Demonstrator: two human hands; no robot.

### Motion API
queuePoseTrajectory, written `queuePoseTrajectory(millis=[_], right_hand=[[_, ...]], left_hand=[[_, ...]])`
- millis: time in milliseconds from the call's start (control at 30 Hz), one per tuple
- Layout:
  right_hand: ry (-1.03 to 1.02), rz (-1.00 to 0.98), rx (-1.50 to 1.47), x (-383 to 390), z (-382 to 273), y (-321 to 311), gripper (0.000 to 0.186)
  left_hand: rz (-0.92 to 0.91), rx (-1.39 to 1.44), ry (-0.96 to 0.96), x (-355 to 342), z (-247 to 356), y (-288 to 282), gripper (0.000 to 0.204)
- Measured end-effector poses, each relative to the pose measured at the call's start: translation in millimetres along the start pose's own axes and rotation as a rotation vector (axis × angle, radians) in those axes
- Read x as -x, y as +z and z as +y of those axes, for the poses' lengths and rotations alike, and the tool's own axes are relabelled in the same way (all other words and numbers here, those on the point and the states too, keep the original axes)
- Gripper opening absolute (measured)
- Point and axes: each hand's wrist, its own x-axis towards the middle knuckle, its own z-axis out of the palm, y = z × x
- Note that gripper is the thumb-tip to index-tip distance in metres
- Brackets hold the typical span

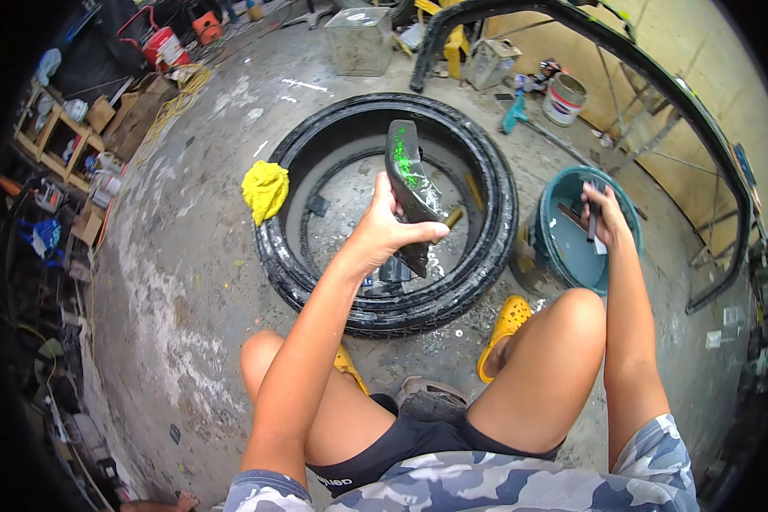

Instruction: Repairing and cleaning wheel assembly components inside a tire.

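Note:
My left hand (388, 220) grips a long, dark, curved panel (408, 175) with green scribbled marks and wet white streaks, tilted above a tire (282, 256) that lies flat on the floor. My right hand (606, 213) holds a small dark block (594, 201) over a teal bucket (561, 260) of cloudy water, in which another narrow piece shows partly. A crumpled yellow cloth (264, 189) is draped on the tire's left side. Inside the tire's ring are yellowish pieces (474, 193) and dark scraps, partly hidden by the panel.
A large black curved frame (718, 162) leans at the right by a yellowish panel. Cans (563, 98), a teal tool (514, 113) and a metal container (357, 43) stand behind the tire. Shelving (64, 136) and clutter line the left. My legs and yellow clogs (503, 328) frame the near side.

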Motion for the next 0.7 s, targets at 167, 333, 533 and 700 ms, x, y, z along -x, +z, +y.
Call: queuePoseTrajectory(millis=[167,333,533,700], right_hand=[[0.22,0.068,0.275,-59.2,85.2,-36.7,0.048],[0.485,-0.1,0.399,-88.6,144.3,-53.0,0.063],[0.623,-0.113,0.508,-103.3,180.2,-44.9,0.065],[0.626,0.071,0.371,-129.1,226.1,-110.0,0.066]], left_hand=[[0.043,-0.127,-0.001,-6.1,-3.8,-7.4,0.083],[0.109,-0.219,0.04,-16.6,-13.9,-8.7,0.079],[0.27,-0.632,0.057,-16.1,-32.7,-29.7,0.077],[0.321,-0.74,-0.03,-29.6,-21.5,-10.2,0.069]])
